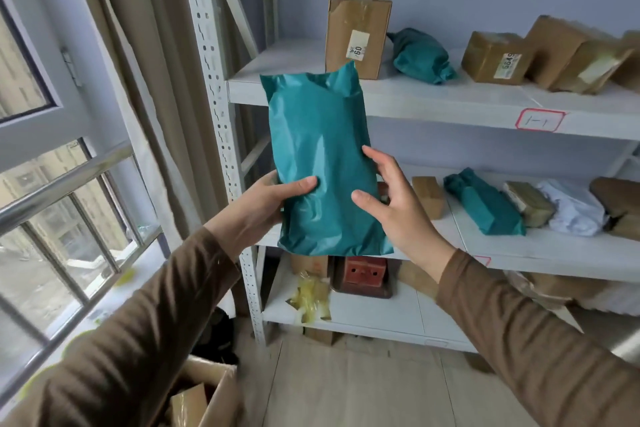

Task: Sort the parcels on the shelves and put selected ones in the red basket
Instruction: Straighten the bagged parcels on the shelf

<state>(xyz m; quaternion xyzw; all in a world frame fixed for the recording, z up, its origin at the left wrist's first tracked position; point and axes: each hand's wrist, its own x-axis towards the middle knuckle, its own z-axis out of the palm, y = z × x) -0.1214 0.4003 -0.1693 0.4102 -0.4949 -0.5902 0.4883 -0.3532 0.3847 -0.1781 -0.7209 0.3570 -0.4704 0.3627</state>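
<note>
Gripping the teal parcel [322,163] by its lower left edge, the left hand [258,206] held it upright in front of the white shelves [450,100], while the right hand [398,208], fingers spread and relaxed, touched its right side with the thumb

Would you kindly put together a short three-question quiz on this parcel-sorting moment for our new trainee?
1. True or false: the tall cardboard box on the top shelf stands upright.
2. Which hand has its thumb across the front of the held teal parcel? A) left hand B) right hand
3. Fill in: the white crumpled parcel lies on the ___ shelf.

Key: 1 true; 2 A; 3 middle.
</note>
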